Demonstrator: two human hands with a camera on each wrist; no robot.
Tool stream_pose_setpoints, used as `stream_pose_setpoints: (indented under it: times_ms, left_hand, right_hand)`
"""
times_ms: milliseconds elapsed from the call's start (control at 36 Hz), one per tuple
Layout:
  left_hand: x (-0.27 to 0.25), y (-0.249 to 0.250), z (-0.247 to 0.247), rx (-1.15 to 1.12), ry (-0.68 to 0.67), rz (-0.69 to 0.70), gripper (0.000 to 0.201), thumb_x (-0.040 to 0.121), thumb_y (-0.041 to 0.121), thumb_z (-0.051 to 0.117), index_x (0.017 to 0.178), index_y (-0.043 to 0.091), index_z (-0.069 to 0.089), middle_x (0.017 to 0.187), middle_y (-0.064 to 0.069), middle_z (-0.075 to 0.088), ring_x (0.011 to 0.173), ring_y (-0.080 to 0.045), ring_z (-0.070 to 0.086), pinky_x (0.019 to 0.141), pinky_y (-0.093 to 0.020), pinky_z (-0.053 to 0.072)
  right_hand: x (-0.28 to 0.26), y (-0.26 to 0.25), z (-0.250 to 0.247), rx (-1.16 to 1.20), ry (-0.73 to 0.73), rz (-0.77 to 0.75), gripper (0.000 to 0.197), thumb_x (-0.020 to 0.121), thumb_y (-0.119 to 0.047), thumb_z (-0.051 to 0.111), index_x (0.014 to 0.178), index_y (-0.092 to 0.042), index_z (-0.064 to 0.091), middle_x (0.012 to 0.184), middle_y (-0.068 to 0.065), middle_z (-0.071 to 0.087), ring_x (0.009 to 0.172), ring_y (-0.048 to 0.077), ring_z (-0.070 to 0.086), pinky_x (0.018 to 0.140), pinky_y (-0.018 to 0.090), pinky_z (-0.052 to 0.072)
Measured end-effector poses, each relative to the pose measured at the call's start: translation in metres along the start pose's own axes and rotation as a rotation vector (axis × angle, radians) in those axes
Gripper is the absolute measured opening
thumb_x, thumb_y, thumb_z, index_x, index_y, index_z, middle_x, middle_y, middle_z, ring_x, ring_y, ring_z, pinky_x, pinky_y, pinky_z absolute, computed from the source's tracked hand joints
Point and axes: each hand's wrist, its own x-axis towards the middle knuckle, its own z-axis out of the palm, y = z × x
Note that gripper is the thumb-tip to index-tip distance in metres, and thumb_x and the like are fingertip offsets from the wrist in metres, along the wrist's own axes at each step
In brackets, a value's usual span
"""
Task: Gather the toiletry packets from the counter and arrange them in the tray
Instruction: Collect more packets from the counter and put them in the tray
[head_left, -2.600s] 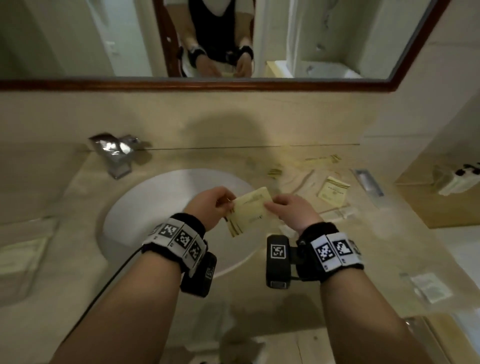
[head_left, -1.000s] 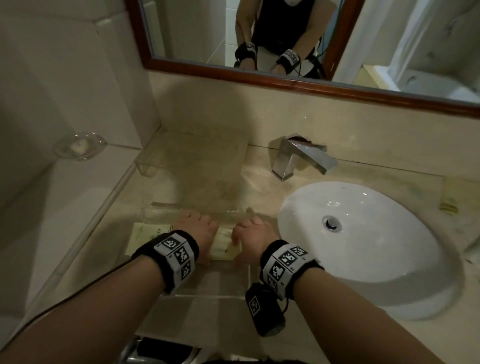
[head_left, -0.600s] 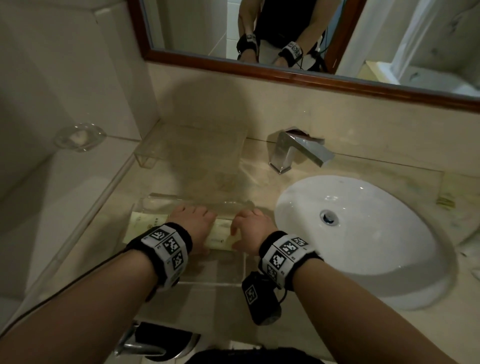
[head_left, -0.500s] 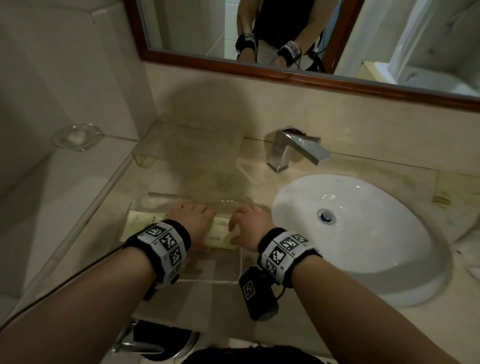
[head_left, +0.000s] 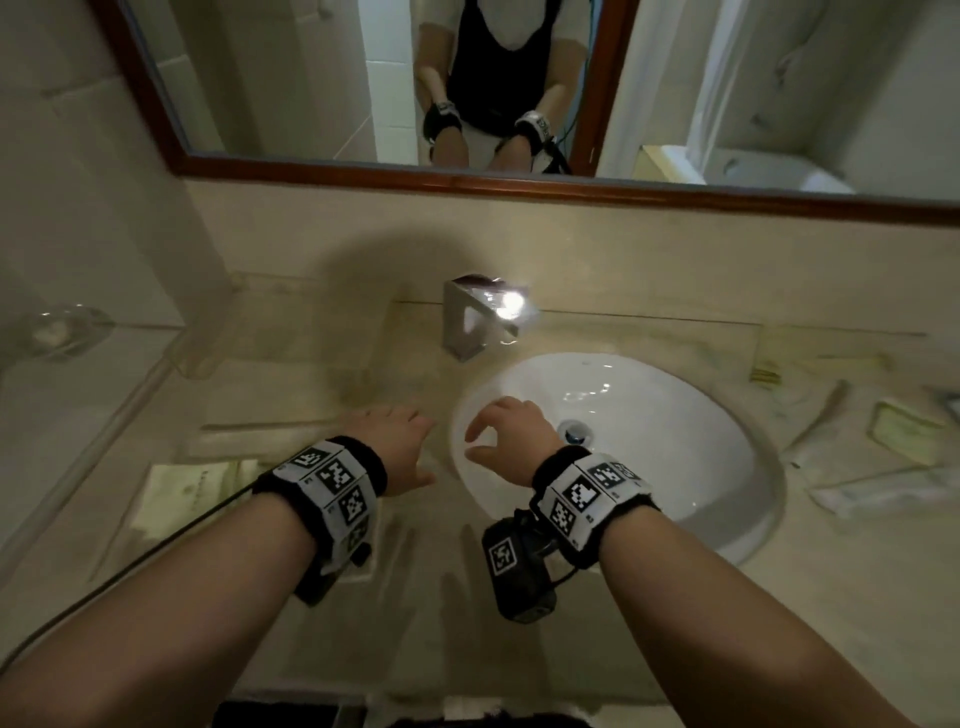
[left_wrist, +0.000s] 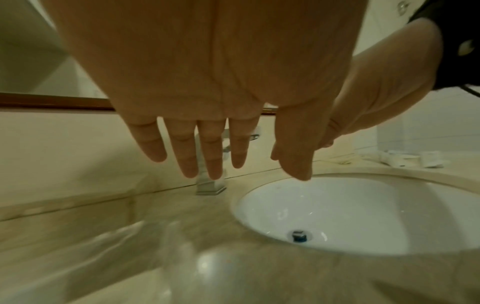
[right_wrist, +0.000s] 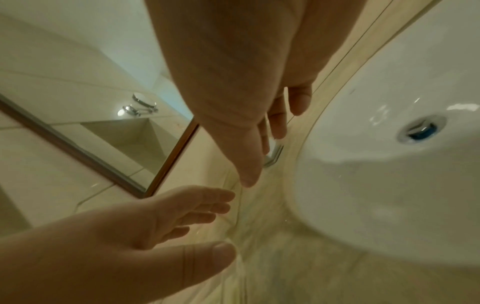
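A clear tray (head_left: 249, 428) stands on the counter left of the sink, with pale yellow packets (head_left: 193, 488) lying flat in it, partly hidden by my left wrist. My left hand (head_left: 410, 441) hovers above the counter just right of the tray, fingers (left_wrist: 207, 156) straight and spread, holding nothing. My right hand (head_left: 493, 431) hangs over the sink's left rim, fingers loosely curled and empty; its palm also shows in the right wrist view (right_wrist: 262, 133). More packets lie right of the sink: a yellow one (head_left: 904, 434) and a long white one (head_left: 883, 491).
The white sink (head_left: 649, 441) fills the middle, with a chrome faucet (head_left: 480, 322) behind it. A second clear tray (head_left: 218, 358) sits at the back left, a glass soap dish (head_left: 57, 332) on the left ledge. A mirror (head_left: 363, 78) lines the wall.
Both hands have let go of the packets in the tray, lifted and moved right toward the sink. The head view has swung right, so the right counter's packets show again.
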Motion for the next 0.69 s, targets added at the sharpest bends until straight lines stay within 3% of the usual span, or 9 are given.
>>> stream_pose_setpoints:
  times_ms: [167,444,556,694]
  left_hand:
    - [0.023,0.081,-0.029,-0.020,0.048,0.115,0.073,0.087,0.052,0.050,0.147,0.024,0.021,0.153,0.000,0.026,0.139,-0.023,0.030,0.113,-0.039,0.028]
    - [0.056,0.223,-0.064,0.025,0.135,0.272,0.070,0.085,0.055,0.050,0.145,0.028,0.025,0.149,0.003,0.033,0.133,-0.021,0.038,0.108,-0.040,0.035]
    - [0.066,0.273,-0.073,0.024,0.127,0.335,0.069,0.087,0.052,0.049,0.145,0.026,0.024,0.149,0.001,0.032,0.132,-0.023,0.039,0.106,-0.039,0.036]
    - [0.077,0.318,-0.079,-0.011,0.105,0.370,0.069,0.088,0.052,0.049,0.146,0.026,0.023,0.151,0.001,0.030,0.135,-0.023,0.036,0.109,-0.040,0.034]
  right_hand:
    - [-0.040,0.078,-0.037,0.035,0.046,0.150,0.026,0.086,-0.036,0.061,0.109,-0.023,0.064,0.130,0.005,0.051,0.123,0.026,0.044,0.106,0.038,0.038]
    - [-0.107,0.199,-0.093,0.081,0.159,0.390,0.021,0.087,-0.032,0.060,0.105,-0.021,0.065,0.127,0.006,0.051,0.125,0.024,0.042,0.107,0.033,0.033]
    - [-0.131,0.250,-0.110,0.112,0.171,0.500,0.014,0.086,-0.028,0.059,0.099,-0.024,0.063,0.121,0.009,0.052,0.119,0.027,0.046,0.100,0.031,0.037]
    - [-0.150,0.315,-0.130,0.144,0.234,0.666,0.038,0.087,-0.024,0.057,0.125,-0.018,0.054,0.132,0.010,0.052,0.120,0.028,0.051,0.097,0.033,0.043]
